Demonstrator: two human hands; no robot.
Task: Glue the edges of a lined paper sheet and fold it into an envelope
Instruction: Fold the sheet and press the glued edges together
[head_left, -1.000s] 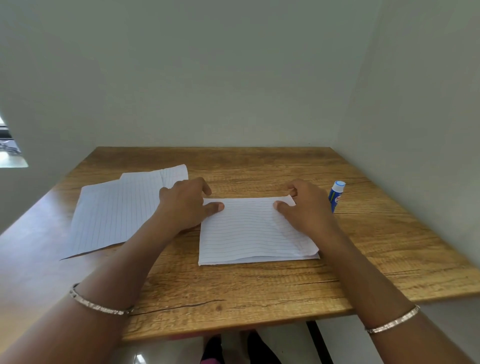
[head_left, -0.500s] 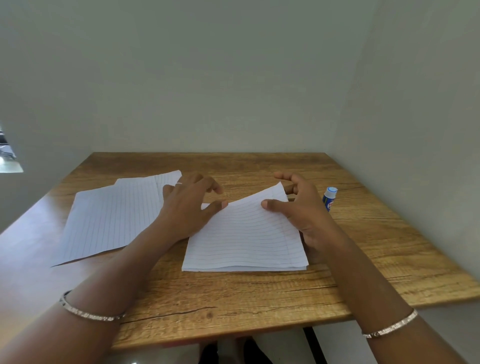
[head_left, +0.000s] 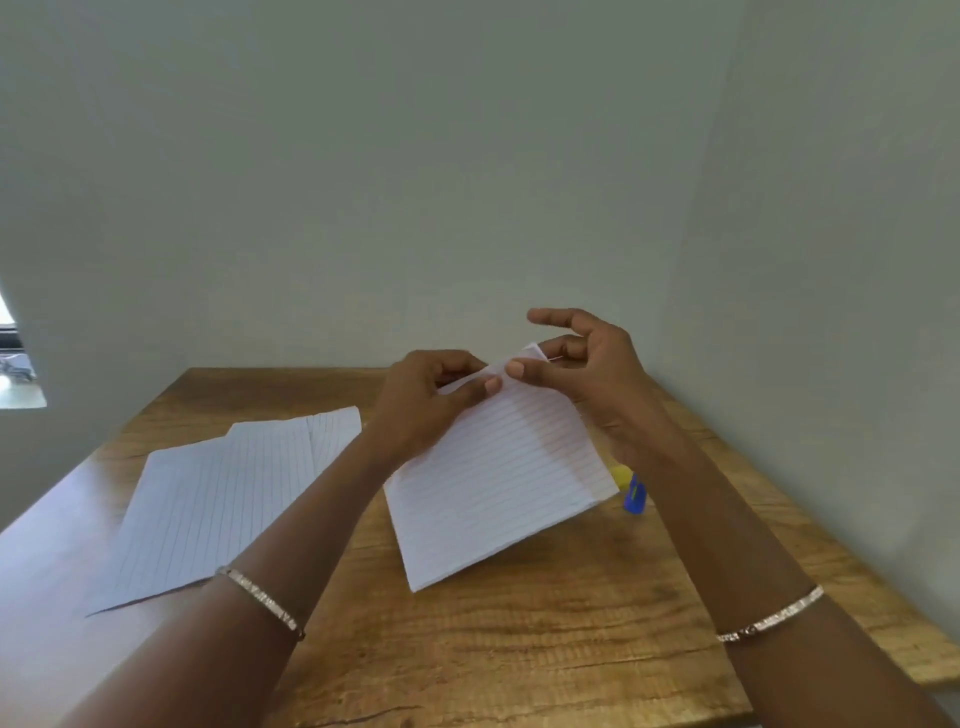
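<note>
The folded sheet of white lined paper (head_left: 498, 478) hangs tilted above the brown wooden table (head_left: 519, 649), with its lower corner close to the wood. The left hand (head_left: 421, 400) and the right hand (head_left: 597, 374) meet at its top edge, each pinching it between thumb and fingers, probably to part or align the layers there. A blue-and-yellow glue stick (head_left: 634, 496) lies partly hidden behind the paper's right edge, within easy reach, and loose white lined sheets (head_left: 223, 493) lie flat on the left

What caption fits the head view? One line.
Left hand and right hand pinch the folded sheet at its top, glue stick beside.
</note>
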